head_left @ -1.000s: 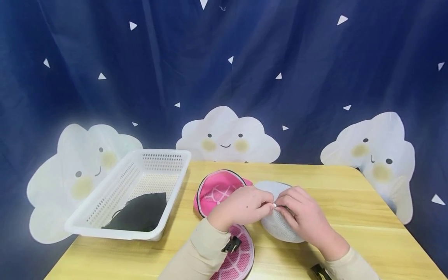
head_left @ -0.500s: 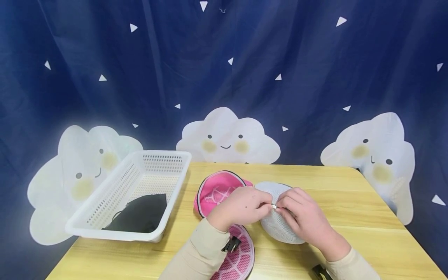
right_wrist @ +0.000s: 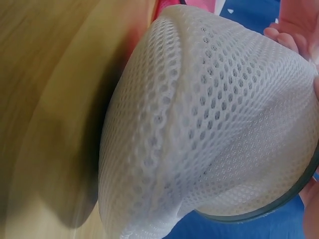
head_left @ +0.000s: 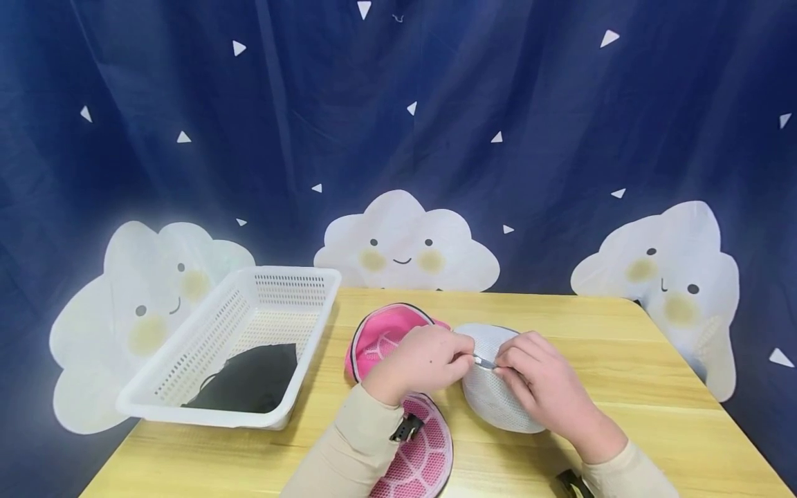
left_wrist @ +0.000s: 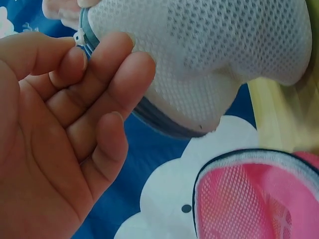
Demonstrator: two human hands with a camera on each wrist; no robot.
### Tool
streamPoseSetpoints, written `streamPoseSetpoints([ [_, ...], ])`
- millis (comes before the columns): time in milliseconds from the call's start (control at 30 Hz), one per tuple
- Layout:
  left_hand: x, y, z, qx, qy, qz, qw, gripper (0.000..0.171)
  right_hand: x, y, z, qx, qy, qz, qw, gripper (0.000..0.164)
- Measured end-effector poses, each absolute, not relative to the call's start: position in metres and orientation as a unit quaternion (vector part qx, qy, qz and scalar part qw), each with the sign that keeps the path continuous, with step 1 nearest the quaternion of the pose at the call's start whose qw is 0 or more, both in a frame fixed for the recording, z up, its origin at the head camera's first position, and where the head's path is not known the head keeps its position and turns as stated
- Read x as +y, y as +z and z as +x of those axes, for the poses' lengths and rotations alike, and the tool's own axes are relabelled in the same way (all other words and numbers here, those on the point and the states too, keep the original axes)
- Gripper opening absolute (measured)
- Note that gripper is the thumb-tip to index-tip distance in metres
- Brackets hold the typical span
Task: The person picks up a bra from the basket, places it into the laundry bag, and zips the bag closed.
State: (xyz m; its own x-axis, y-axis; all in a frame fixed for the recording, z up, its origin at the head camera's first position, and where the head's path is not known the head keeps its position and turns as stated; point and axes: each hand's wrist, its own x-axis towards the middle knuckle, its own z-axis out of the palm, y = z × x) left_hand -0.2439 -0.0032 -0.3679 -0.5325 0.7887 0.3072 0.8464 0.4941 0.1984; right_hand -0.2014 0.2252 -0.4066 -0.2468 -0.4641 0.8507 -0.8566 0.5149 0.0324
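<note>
A white mesh laundry bag (head_left: 501, 408) with a grey-blue zipper (left_wrist: 162, 122) sits on the table between my two hands. The thumb and index finger of my left hand (head_left: 428, 358) pinch the small white zipper pull (left_wrist: 79, 38). Across from it, my right hand (head_left: 546, 387) pinches the zippered edge, a short stretch of zipper showing between the hands. The bag bulges out toward the right wrist camera, its mesh (right_wrist: 199, 114) filling that view. Behind my left hand lies an open pink mesh bag (head_left: 366, 335), its round pink flap (head_left: 429, 460) partly under my left forearm.
To the left stands a white perforated plastic basket (head_left: 205, 416) holding a folded black cloth item (head_left: 255, 379). The wooden table (head_left: 654, 422) ends at a dark blue curtain (head_left: 535, 124) with smiling clouds. Each wrist wears a black strap (head_left: 407, 429).
My left hand has moved slightly left with the zipper pull, away from my right hand. More of the zipper shows between them. The right hand has hardly moved.
</note>
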Motion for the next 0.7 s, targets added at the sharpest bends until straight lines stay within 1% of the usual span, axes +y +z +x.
streamPoseSetpoints([
  [133,-0.0084,-0.3678,-0.2476,-0.866,-0.171,-0.46,0.091,0.028,0.2279,-0.4056,-0.2021,-0.758,0.233,0.431,0.43,0.028],
  [233,-0.0107,-0.366,-0.2477,-0.866,-0.181,-0.458,0.083,0.027,0.2296,-0.4063,-0.2027,-0.761,0.236,0.425,0.429,0.028],
  [500,-0.0084,-0.3627,-0.2463,-0.856,-0.185,-0.477,0.071,0.026,0.2333,-0.4086,-0.2036,-0.777,0.237,0.399,0.425,0.03],
  [700,-0.0033,-0.3633,-0.242,-0.847,-0.196,-0.491,0.059,0.025,0.2332,-0.4101,-0.2035,-0.781,0.23,0.4,0.42,0.029],
])
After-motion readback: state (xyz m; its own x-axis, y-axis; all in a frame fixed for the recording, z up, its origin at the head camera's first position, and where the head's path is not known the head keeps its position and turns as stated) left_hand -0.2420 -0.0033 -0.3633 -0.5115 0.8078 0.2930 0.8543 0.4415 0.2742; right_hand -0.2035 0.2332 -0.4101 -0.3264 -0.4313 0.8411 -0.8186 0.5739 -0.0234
